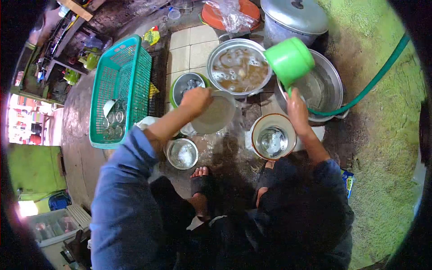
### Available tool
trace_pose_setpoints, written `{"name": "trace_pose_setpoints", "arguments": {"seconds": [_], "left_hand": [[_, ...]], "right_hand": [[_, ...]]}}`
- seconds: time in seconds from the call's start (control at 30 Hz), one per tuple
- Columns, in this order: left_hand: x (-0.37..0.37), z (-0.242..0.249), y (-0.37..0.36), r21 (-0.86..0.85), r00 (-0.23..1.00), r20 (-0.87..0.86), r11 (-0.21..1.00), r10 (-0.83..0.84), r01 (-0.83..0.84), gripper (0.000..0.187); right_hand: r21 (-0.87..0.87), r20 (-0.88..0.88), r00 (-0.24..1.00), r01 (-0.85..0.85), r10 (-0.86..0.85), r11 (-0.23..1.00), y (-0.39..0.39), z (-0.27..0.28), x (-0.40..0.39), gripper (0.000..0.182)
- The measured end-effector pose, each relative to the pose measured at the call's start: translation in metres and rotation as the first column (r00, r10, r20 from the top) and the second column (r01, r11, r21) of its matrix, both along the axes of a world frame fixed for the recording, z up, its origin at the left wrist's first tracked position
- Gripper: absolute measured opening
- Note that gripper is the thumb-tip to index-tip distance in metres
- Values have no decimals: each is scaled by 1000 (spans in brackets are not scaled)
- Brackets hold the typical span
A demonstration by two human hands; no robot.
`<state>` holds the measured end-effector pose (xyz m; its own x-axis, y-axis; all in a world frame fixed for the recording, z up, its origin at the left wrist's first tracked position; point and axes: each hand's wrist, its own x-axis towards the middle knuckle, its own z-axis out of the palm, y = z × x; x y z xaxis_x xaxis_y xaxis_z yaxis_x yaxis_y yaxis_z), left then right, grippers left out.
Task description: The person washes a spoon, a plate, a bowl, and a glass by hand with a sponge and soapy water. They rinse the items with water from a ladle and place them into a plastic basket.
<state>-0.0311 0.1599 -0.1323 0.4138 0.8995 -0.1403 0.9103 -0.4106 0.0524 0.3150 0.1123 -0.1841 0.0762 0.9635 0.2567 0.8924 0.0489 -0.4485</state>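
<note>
My left hand (196, 102) is closed on the near-left rim of a round pale dish (215, 114), which is blurred and tilted above the wet floor. My right hand (297, 110) grips the handle of a green dipper (290, 60), held up between a pot of brownish, foamy water (240, 67) and a big metal basin (321, 85). Below my right hand stands a cream bucket (293, 131) with a metal bowl and suds inside. A small bowl with white suds (182, 153) sits on the floor near my left foot. Behind my left hand is a green-rimmed pot (189, 82).
A teal basket (146, 74) with glasses and a white cup stands at the left. A green hose (378, 78) runs into the big basin from the right. A lidded pot (294, 18) and an orange lid with plastic (245, 12) are at the back.
</note>
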Motion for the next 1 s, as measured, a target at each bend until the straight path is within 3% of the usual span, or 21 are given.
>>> {"name": "trace_pose_setpoints", "arguments": {"seconds": [0.03, 0.07, 0.13, 0.17, 0.2, 0.27, 0.3, 0.33, 0.37, 0.43, 0.47, 0.5, 0.6, 0.67, 0.73, 0.77, 0.8, 0.83, 0.87, 0.93, 1.0], "left_hand": [[-11, 22, 6, -55, 994, -110, 998, 17, -24, 40], [-24, 45, 0, 28, 997, 32, 997, 66, -67, 44], [-42, 94, -7, 132, 992, 66, 984, 109, -116, 48], [-58, 106, -10, 106, 953, 175, 957, 249, -269, 48], [-75, 118, -16, 119, 949, 171, 950, 265, -287, 48], [-111, 136, -36, -72, 671, 407, 754, 620, -653, 44], [-128, 135, -49, -206, 454, 615, 686, 646, -697, 41], [-147, 129, -61, -347, 190, 756, 630, 626, -695, 38], [-168, 124, -73, -411, 27, 846, 683, 533, -604, 37], [-200, 110, -92, -552, -362, 833, 609, 418, -570, 39], [-220, 98, -99, -585, -531, 791, 627, 303, -514, 40], [-241, 88, -107, -599, -586, 770, 603, 253, -527, 34], [-300, 48, -120, -607, -571, 780, 529, 256, -593, 27], [-340, 14, -119, -657, -666, 721, 493, 189, -571, 20], [-363, -1, -117, -778, -775, 602, 362, 194, -513, 17], [-348, 9, -107, -798, -800, 592, 208, 96, -565, 15], [-397, -31, -116, -801, -803, 589, 202, 94, -564, 15], [-434, -71, -113, -787, -772, 612, 231, 170, -573, 24], [-424, -68, -109, -772, -735, 633, 263, 244, -579, 33], [-418, -64, -118, -791, -722, 608, 176, 331, -586, 22], [-418, -71, -122, -610, -412, 718, 221, 561, -761, 35]], "right_hand": [[145, 41, 999, -7, 1, 989, 9, -23, 16, 22], [156, 33, 999, -18, 13, 988, 13, -36, 28, 22], [20, 150, 984, 90, -92, 996, 16, -50, 45, 25], [-74, 79, 983, 173, -167, 982, 13, -54, 50, 26], [-176, 17, 970, 242, -243, 954, 7, -59, 53, 28], [-148, -29, 962, 266, -273, 953, 1, -56, 58, 32], [-135, 6, 967, 254, -255, 958, 3, -69, 70, 35], [-127, 43, 970, 243, -239, 962, 5, -81, 73, 39], [-126, 41, 976, 218, -214, 968, 4, -67, 63, 39], [-423, 64, 966, 255, -252, 870, 2, -34, 53, 57], [-420, 68, 971, 238, -231, 876, 3, -35, 50, 57], [-437, 62, 968, 245, -242, 865, 5, -39, 53, 58], [-344, 71, 973, 230, -219, 910, 9, -71, 73, 60], [-368, 69, 966, 256, -248, 894, 9, -69, 72, 61], [-425, 92, 966, 257, -240, 868, 10, -59, 64, 61], [-402, 94, 967, 254, -237, 880, 9, -62, 66, 60], [-378, 97, 968, 252, -233, 891, 9, -65, 71, 58], [-361, 83, 965, 262, -250, 895, 11, -72, 75, 58], [-361, 86, 966, 259, -245, 896, 12, -71, 75, 58], [-374, 83, 967, 254, -241, 892, 12, -71, 76, 57], [-339, 99, 969, 248, -228, 907, 14, -90, 89, 57]]}}
